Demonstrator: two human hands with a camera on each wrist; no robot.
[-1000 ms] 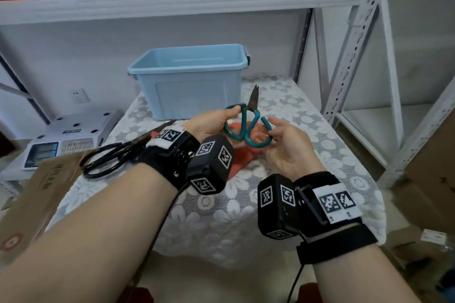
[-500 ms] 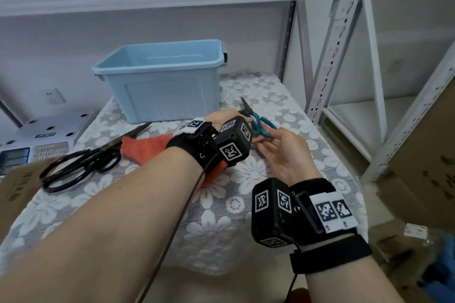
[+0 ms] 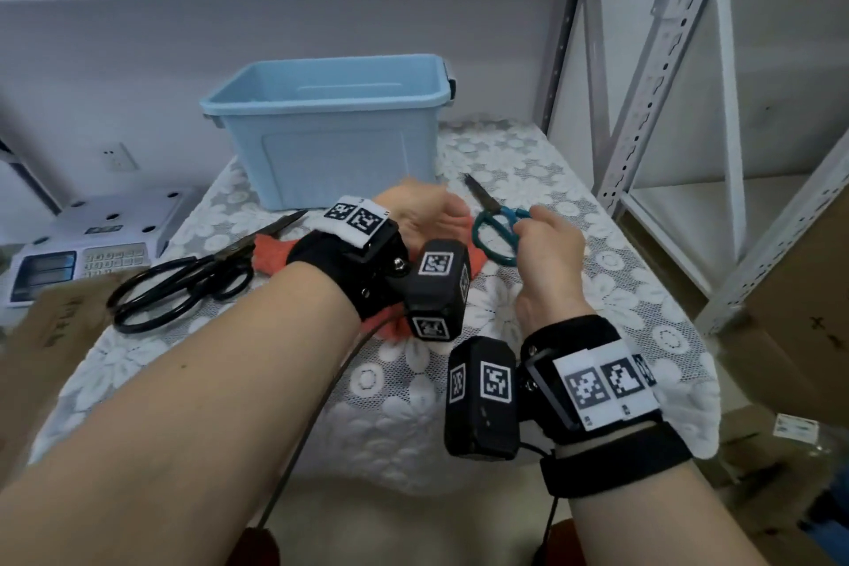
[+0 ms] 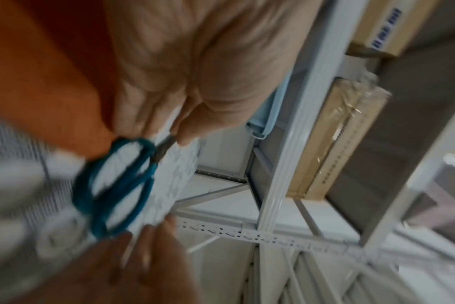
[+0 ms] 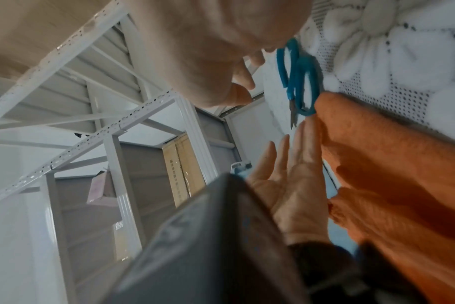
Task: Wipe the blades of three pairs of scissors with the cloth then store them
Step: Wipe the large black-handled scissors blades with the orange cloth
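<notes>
Now, teal scissors (image 3: 495,229): in my right hand (image 3: 549,262), held just above the desk (image 3: 528,303) near its far right part, in front of the blue bin (image 3: 331,129).
Grip: my right fingers curl round the handle loops, which I judge leaves the blades bare for wiping.
Pointing: long axis runs from the loops near me to the closed blade tips, which aim away and to the left, toward the bin's near right corner.
Left hand (image 3: 420,216): fingers straight and relaxed, gripping nothing, resting on the orange cloth (image 3: 275,255); probably about to gather it.
Cloth: spread on the desk under my left wrist, between the two pairs.
Black scissors (image 3: 183,285): flat near the left edge, tips on the cloth, pointing toward the bin.
Third pair: I can't see it.
Beyond: a scale (image 3: 82,253) off the left edge.
</notes>
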